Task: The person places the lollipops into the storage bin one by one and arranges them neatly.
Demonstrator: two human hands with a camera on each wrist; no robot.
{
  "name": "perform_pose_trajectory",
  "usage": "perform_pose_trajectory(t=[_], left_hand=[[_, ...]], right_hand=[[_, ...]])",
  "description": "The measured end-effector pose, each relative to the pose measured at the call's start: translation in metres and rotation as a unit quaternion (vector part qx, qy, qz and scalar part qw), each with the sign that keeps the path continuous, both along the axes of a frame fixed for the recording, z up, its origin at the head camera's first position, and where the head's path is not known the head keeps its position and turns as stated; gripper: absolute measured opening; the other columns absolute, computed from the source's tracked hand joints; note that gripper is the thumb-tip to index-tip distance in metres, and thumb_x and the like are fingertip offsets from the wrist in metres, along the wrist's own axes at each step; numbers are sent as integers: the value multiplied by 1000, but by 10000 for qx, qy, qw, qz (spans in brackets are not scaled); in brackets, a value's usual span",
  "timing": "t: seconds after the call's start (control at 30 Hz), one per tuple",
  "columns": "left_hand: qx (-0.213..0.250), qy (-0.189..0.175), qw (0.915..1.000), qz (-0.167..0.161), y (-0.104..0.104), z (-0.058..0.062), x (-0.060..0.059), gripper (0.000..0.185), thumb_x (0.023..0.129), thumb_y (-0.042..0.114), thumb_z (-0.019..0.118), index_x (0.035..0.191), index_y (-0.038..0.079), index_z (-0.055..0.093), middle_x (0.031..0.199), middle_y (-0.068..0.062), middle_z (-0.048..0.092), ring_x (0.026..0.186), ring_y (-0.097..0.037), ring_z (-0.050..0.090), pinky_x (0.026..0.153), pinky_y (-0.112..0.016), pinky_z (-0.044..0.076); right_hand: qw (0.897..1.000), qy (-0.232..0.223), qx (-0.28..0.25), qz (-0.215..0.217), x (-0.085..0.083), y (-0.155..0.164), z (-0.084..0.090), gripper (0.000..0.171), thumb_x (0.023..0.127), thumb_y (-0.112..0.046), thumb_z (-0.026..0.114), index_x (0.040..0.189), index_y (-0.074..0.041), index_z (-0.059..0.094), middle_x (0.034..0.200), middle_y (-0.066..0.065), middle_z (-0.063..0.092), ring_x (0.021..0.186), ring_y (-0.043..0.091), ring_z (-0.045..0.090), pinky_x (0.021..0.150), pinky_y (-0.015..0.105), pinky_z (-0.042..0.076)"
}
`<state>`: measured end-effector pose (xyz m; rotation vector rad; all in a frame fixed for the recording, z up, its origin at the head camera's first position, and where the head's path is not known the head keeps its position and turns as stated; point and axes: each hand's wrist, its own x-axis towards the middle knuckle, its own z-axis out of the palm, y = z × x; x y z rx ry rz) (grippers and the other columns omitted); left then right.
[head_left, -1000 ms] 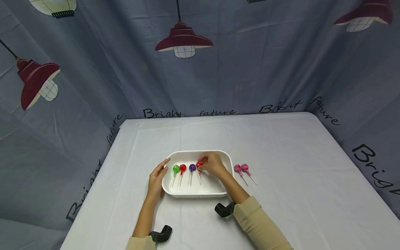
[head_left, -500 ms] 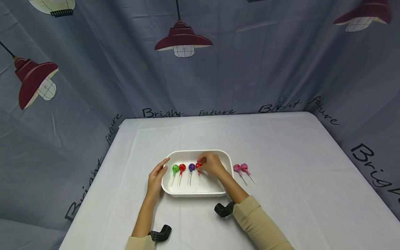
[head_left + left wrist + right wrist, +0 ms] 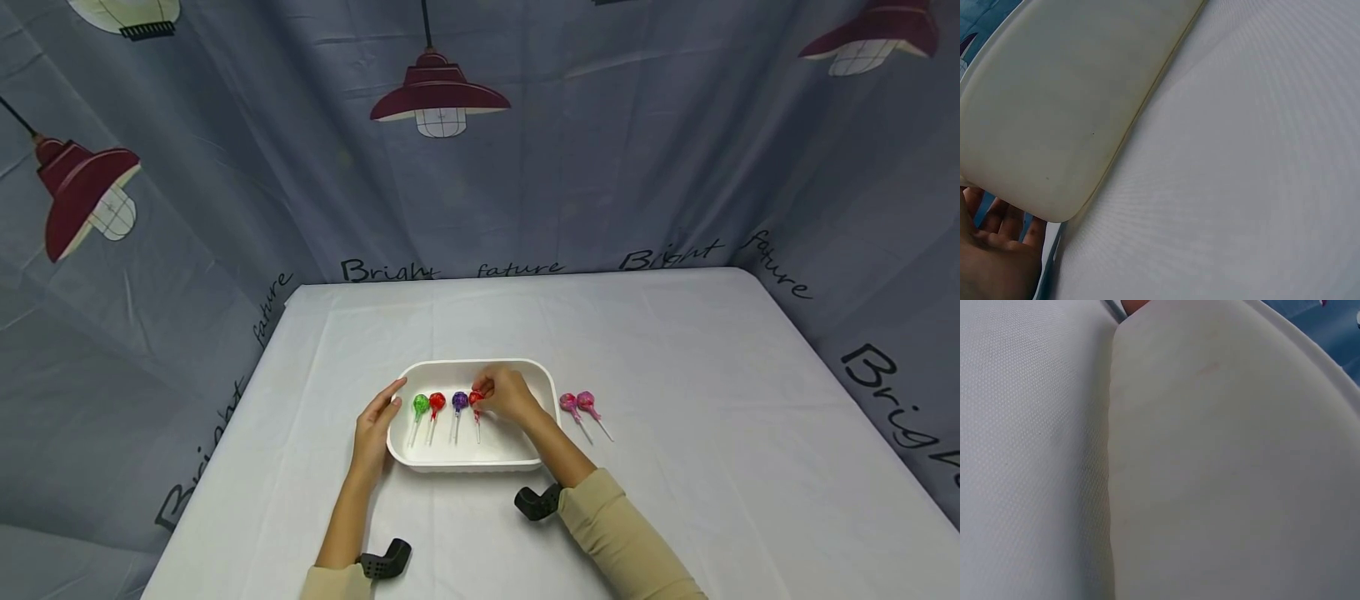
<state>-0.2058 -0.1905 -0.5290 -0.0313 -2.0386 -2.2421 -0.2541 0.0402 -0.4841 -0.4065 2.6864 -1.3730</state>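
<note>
A white tray holds a row of wrapped lollipops: a green lollipop, a red lollipop, a purple lollipop and, furthest right, a second red lollipop. My right hand reaches over the tray and pinches that second red lollipop near its head, its stick pointing toward me. At the tray's left end, my left hand holds the rim, thumb at the edge. The left wrist view shows its fingers against the tray's outer wall.
Two pink lollipops, the left pink lollipop and the right pink lollipop, lie side by side on the white tablecloth right of the tray. A grey curtain printed with lamps hangs behind the table.
The view has shifted very slightly. Both hands, the tray and the lollipops keep their places.
</note>
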Motion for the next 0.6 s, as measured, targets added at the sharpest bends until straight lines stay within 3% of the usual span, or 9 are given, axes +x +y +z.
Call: perform_pose_trajectory(t=[0.6], left_hand=[[51, -16, 10000, -12, 1, 1, 2, 37, 92, 26, 56, 127, 13, 56, 136, 3, 47, 129, -10, 36, 105, -20, 30]], right_hand=[[9994, 136, 294, 87, 1, 2, 1, 23, 67, -2, 80, 86, -2, 67, 76, 6, 64, 69, 15, 58, 64, 24, 49]])
